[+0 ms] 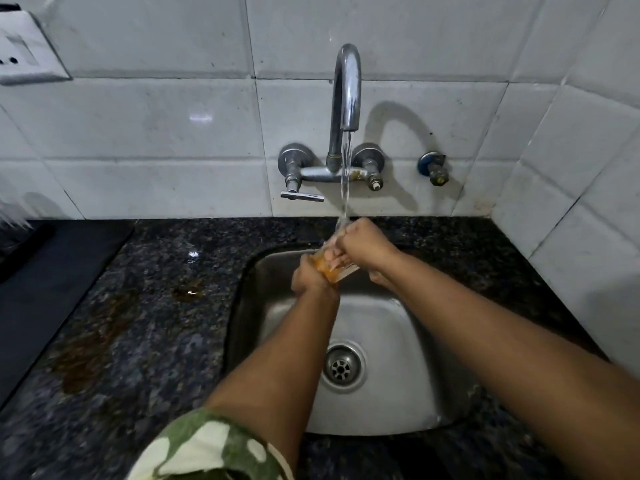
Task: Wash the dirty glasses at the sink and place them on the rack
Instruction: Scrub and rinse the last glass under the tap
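Observation:
A clear glass (333, 265) with orange residue is held tilted over the steel sink (408, 393), under the running stream from the chrome tap (347, 88). My left hand (309, 276) grips the glass from below and the left. My right hand (363, 242) is at its mouth, with fingers pushed inside it. Water hits the glass and my right hand. No rack and no other glasses are in view.
Dark speckled granite counter (145, 323) surrounds the sink, with brownish stains and a small puddle (189, 291) on the left. A dark mat (45, 282) lies at the far left. White tiled walls stand behind and to the right. A wall socket (24, 53) is upper left.

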